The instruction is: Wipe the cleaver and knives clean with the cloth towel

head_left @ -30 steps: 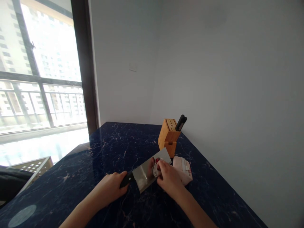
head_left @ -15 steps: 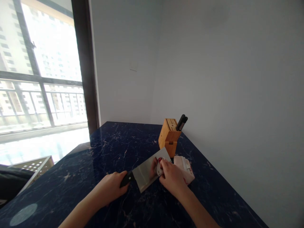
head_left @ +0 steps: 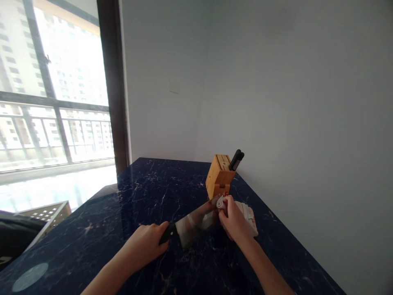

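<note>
Left hand grips one cleaver; right hand pinches cloth at the blade's far end; one wooden block holds two black handles.

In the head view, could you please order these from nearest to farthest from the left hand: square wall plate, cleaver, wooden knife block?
1. Cleaver: gripped by its handle in the left hand.
2. Wooden knife block: on the dark table, beyond the blade.
3. Square wall plate: on the back wall, high above the table.
</note>
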`<state>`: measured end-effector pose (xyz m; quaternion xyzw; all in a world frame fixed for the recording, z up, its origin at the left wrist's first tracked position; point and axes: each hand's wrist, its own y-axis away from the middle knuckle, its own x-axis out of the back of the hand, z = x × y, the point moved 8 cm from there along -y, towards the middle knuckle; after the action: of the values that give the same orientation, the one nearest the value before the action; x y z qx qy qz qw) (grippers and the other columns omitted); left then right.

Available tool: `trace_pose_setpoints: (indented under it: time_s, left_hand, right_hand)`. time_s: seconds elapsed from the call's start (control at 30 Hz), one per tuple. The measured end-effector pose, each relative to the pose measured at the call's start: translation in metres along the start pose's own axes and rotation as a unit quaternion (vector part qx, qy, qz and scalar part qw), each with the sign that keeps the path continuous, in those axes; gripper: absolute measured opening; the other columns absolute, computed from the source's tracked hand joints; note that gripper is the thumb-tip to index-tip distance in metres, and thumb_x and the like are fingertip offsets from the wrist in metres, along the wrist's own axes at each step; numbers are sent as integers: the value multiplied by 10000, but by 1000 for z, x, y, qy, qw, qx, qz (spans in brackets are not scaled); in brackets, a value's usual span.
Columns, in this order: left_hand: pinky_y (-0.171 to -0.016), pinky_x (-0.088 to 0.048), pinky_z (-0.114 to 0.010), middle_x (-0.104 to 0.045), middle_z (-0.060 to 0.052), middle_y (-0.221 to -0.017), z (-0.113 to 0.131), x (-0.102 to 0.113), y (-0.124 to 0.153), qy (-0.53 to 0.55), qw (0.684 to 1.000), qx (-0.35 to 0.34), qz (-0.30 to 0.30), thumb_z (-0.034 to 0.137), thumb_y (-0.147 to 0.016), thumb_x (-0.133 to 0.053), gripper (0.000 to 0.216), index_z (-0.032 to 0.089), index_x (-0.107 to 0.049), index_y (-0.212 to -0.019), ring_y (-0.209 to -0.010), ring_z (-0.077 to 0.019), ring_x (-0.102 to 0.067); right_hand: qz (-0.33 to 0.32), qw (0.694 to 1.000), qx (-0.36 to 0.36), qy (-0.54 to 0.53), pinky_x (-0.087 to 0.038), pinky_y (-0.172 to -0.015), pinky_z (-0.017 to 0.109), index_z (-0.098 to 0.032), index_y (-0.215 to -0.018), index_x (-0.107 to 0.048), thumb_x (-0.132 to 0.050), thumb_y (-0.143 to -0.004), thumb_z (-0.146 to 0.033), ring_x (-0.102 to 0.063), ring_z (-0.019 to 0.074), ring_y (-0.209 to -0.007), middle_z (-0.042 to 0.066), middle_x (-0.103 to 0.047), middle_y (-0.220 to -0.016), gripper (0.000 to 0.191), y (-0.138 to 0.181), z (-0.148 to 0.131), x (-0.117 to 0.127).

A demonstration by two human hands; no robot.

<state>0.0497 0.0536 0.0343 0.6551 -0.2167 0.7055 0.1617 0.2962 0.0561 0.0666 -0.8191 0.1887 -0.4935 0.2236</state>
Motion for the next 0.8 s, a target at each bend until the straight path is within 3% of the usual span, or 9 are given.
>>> trace_pose_setpoints:
  time_s: [0.2,0.47,0.6,0.8]
  left_hand:
    - [-555,-455,-312,-682,-48,-712,6,4,1,-21,1000,-6,2,324,-780,-396,228,224,-547,-920,-664,-265,-657]
    - [-530,-439,-289,-679,-42,-693,-2,-1,0,0,1000,15,0,326,-779,-397,198,229,-558,-842,-651,-258,-658]
    - [-541,-437,-281,-681,-40,-711,-4,-6,-2,7,1000,17,-1,332,-779,-399,200,229,-553,-853,-664,-249,-658]
    - [-552,-435,-286,-675,-40,-724,-2,-8,-4,4,1000,16,5,342,-777,-403,187,227,-539,-835,-684,-254,-655]
  right_hand:
    - [61,995,65,-43,-440,-739,341,-189,-1011,-424,-404,-769,-140,-554,203,-864,75,-551,-941,248,0,-15,2]
    - [-2,989,138,-46,-449,-784,375,-170,-984,-465,-443,-713,-46,-546,214,-889,77,-562,-922,299,18,-58,-30]
    - [-46,984,165,-42,-428,-835,407,-163,-1024,-457,-441,-727,-23,-512,229,-968,93,-551,-976,329,30,-85,-35]
    - [-62,980,185,-45,-411,-873,407,-176,-1118,-433,-488,-761,-79,-479,233,-1008,86,-527,-1011,374,48,-116,-38]
